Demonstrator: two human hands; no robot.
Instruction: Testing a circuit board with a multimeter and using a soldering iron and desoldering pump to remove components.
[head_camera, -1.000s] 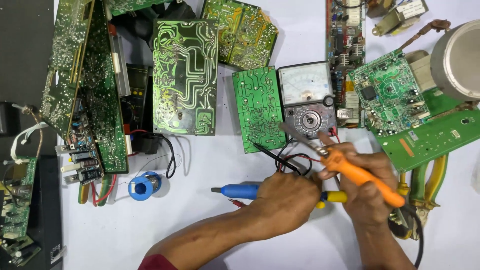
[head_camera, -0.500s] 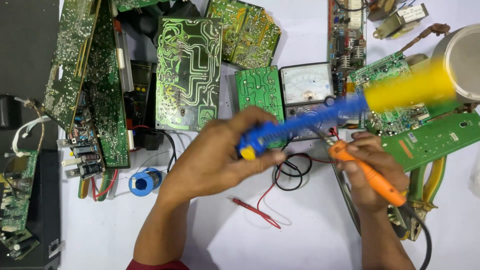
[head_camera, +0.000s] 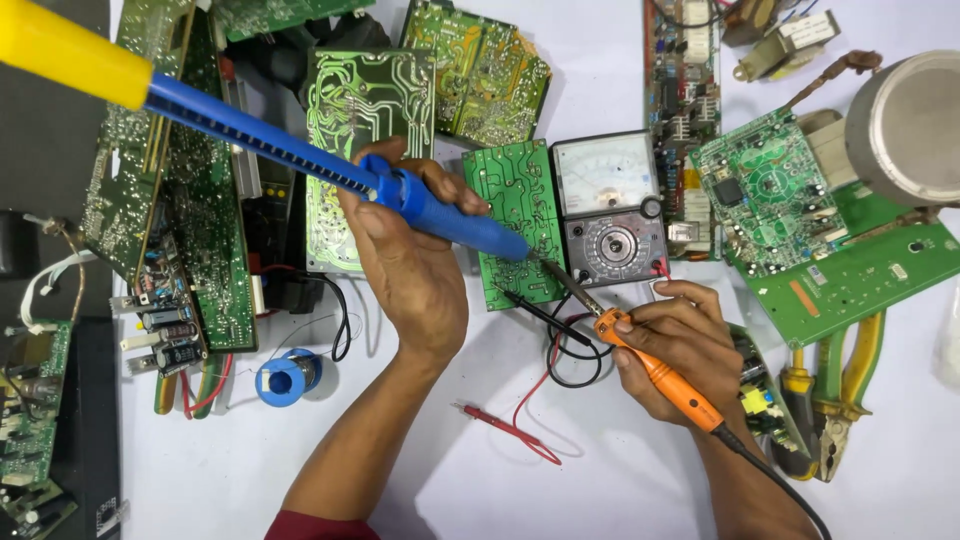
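Blue plastic desoldering pump with a yellow plunger (head_camera: 440, 210) is gripped in the left hand (head_camera: 405, 265), nozzle down on the small green circuit board (head_camera: 518, 225). Orange-handled soldering iron (head_camera: 655, 370) is clasped by the right hand (head_camera: 680, 350), tip brought beside the nozzle. Grey analog multimeter (head_camera: 612, 210) is parked just right of the board.

One display in view: the pale rectangular dial window (head_camera: 605, 174) of the grey box-shaped analogue meter (head_camera: 612, 210) at mid tabletop, forming the meter's upper half above its round selector knob (head_camera: 612, 243). Right of the meter, a small orange rectangular label (head_camera: 802, 299) lies on the long green circuit board (head_camera: 860, 285). No packages or signs seen.
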